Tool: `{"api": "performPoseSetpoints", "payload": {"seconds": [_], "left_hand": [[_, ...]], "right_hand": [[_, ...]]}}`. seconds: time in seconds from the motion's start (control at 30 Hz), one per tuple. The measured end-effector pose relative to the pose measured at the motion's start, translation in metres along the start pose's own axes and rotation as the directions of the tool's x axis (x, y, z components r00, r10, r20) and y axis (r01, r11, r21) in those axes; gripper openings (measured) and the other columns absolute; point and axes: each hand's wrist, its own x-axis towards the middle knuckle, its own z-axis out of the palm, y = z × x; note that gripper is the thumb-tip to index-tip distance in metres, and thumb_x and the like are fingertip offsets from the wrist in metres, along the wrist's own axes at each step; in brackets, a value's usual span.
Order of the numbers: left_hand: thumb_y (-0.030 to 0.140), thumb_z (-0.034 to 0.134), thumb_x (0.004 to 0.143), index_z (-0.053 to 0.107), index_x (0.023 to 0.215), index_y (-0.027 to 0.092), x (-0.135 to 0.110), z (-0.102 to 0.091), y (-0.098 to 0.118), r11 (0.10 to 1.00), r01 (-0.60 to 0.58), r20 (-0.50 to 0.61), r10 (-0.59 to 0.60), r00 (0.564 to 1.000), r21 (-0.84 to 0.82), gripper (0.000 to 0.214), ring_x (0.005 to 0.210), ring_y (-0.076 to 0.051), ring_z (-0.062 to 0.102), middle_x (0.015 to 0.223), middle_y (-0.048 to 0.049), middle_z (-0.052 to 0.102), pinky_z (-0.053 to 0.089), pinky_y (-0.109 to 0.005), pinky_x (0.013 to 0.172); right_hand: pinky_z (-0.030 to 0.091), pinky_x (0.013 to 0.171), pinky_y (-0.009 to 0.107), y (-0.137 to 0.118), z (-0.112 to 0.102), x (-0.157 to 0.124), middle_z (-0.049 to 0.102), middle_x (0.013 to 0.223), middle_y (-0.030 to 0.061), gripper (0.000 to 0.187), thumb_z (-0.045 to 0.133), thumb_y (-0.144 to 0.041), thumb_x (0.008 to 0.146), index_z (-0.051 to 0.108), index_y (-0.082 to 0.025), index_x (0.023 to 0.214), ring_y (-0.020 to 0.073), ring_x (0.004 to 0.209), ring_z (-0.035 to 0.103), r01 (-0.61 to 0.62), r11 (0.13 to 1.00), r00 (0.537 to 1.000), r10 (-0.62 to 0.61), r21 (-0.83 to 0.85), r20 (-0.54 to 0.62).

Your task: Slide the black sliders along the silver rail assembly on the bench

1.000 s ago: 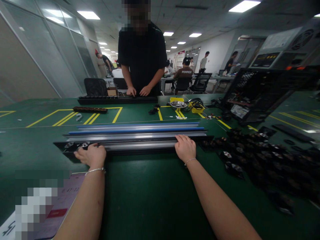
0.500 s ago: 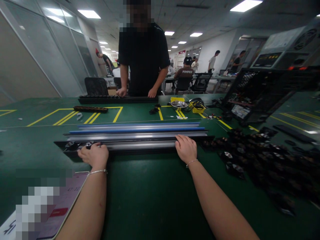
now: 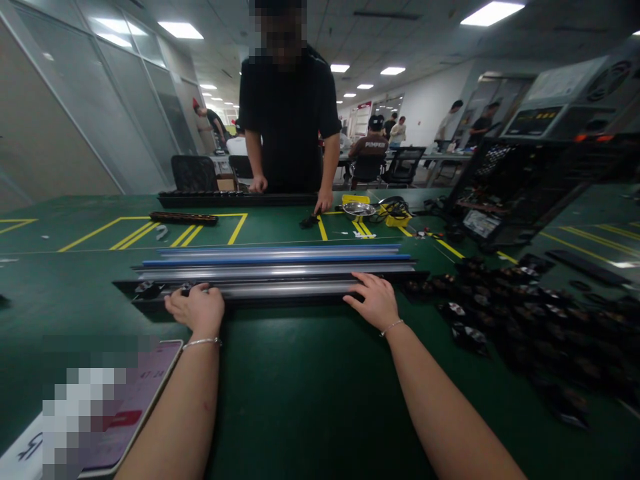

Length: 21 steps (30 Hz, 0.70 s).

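A long channel (image 3: 285, 289), silver inside with black edges, lies crosswise in front of me. Small black parts (image 3: 148, 289) sit in its left end. My left hand (image 3: 197, 310) is closed over the near edge there, its curled fingers on another small black part (image 3: 187, 287) that they partly hide. Towards the right end, my right hand (image 3: 376, 301) rests with fingers spread and thumb apart, fingertips touching the channel and gripping nothing. Just behind lie a second silver channel (image 3: 280, 272) and a blue-edged one (image 3: 280, 255).
A heap of small dark parts (image 3: 540, 320) spreads on the right, below an open computer case (image 3: 500, 193). A phone (image 3: 145, 400) lies by my left forearm. Across the green table (image 3: 300, 400), a co-worker (image 3: 287, 120) stands at a black rail (image 3: 225, 199). A metal bowl (image 3: 359, 209) sits nearby.
My left hand has shifted slightly right along the channel. My right hand's fingers have spread. The co-worker's hand at the right has moved from the black rail to a small black part on the table.
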Motion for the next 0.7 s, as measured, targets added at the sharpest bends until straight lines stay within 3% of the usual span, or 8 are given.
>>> {"api": "performPoseSetpoints", "payload": {"seconds": [0.7], "left_hand": [[0.033, 0.048, 0.079, 0.067, 0.105, 0.018, -0.0094, -0.0011, 0.0061, 0.999, -0.032, 0.017, 0.032, 0.999, -0.006, 0.036, 0.132, -0.036, 0.024, 0.135, -0.0157, 0.036, 0.027, -0.050, 0.105]], "right_hand": [[0.031, 0.093, 0.040, 0.0014, 0.0001, -0.0002, 0.054, 0.131, -0.0004, 0.030, 0.053, -0.051, 0.082, 0.070, -0.027, 0.084, 0.0221, 0.119, 0.044, 0.010, 1.000, 1.000, -0.010, -0.016, 0.002]]}}
